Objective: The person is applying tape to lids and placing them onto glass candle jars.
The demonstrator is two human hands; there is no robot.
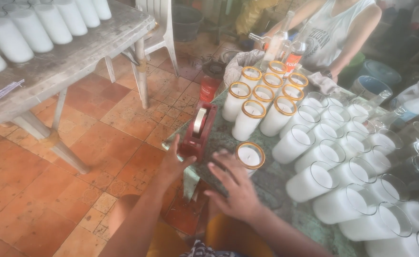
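While your left hand [173,164] rests against the near end of the dark red tape dispenser [199,133], fingers laid on its base rather than wrapped round it, your right hand [235,188] hovers open and spread just beside the single white candle in a clear glass with a gold band round its rim [250,156]; its fingertips are near the glass, and you cannot tell whether they touch it. Neither hand grips anything.

That dispenser, with its roll of pale tape upright in the cradle, sits at the near left corner of the worn green-grey tabletop [271,183], and the lone candle stands just right of it. Behind it you have a cluster of gold-rimmed candles [261,102] standing upright, and to the right rows of plain, unbanded glass candles [347,162] reaching toward the table's near edge.

At the far end another person in a white sleeveless top [335,33] leans in beside clear bottles [280,43]. Under you lies a floor of orange-brown terracotta tiles [76,157], stained and uneven. On your left stands a weathered grey wooden table [71,54] carrying more white candles [33,28], with a white plastic chair [159,26] behind it.
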